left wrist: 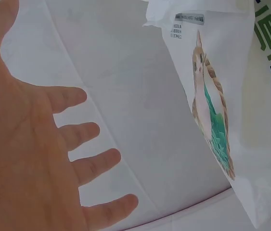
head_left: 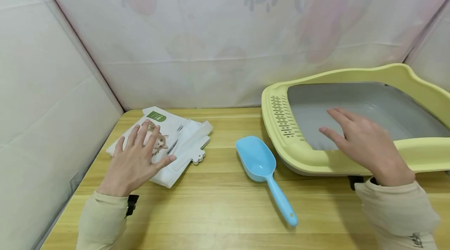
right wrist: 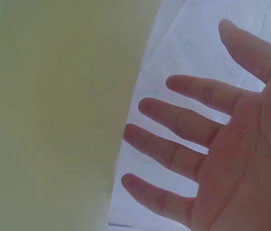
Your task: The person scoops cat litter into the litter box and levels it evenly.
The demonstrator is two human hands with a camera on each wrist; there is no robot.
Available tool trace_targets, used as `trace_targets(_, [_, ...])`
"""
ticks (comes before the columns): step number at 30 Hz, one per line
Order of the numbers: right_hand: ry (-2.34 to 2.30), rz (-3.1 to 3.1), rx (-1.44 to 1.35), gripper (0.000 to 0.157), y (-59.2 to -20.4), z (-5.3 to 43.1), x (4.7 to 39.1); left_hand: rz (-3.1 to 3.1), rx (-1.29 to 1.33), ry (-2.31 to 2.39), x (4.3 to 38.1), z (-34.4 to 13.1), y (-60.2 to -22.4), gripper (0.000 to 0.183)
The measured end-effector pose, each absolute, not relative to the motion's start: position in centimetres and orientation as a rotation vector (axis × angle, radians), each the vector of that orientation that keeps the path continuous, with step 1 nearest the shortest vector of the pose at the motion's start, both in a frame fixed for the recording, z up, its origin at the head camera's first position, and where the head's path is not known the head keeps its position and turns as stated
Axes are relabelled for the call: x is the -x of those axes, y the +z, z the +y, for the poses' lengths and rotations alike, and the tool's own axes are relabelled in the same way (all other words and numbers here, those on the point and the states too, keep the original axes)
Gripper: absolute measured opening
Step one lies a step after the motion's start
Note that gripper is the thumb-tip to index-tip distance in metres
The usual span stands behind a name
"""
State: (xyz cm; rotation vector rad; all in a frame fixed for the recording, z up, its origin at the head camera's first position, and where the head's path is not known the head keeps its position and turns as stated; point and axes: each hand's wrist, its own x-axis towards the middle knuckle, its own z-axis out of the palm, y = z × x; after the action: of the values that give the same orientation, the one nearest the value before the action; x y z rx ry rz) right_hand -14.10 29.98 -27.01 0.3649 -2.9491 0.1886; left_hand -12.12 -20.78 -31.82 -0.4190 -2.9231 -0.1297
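Note:
My left hand point(head_left: 131, 164) hovers with spread fingers over a white bag point(head_left: 191, 134) printed with kittens. The left wrist view shows that palm bare, apart from the bag point(left wrist: 265, 159) at the right. Over the front rim of a yellow litter box point(head_left: 313, 160) with a grey inside is my right hand point(head_left: 369, 142), fingers extended and holding nothing. A blurred pale-yellow surface point(right wrist: 63, 120) fills the left of the right wrist view, beside the fingers. Between the hands a light-blue scoop point(head_left: 258, 160) lies on the table, handle toward me.
The wooden table point(head_left: 197, 211) bears everything. White fabric walls point(head_left: 211, 27) with faded pink prints close off the back and sides. A flat, scallop-edged piece point(head_left: 198, 157) shows at the bag's right end. Slots point(head_left: 283, 117) pierce the litter box's left rim.

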Motion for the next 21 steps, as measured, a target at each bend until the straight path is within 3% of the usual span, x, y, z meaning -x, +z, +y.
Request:
trace_targets(13, [0.334,-2.645,-0.429,0.036,-27.0,28.8,13.4,-2.854,0.49,-0.118,12.0,-20.8,-31.8,0.079])
trace_targets(21, [0.426,-2.593,-0.488,0.027,-26.7,27.9,13.7,-2.817,0.518,-0.062,12.1,-20.9,-31.8,0.06])
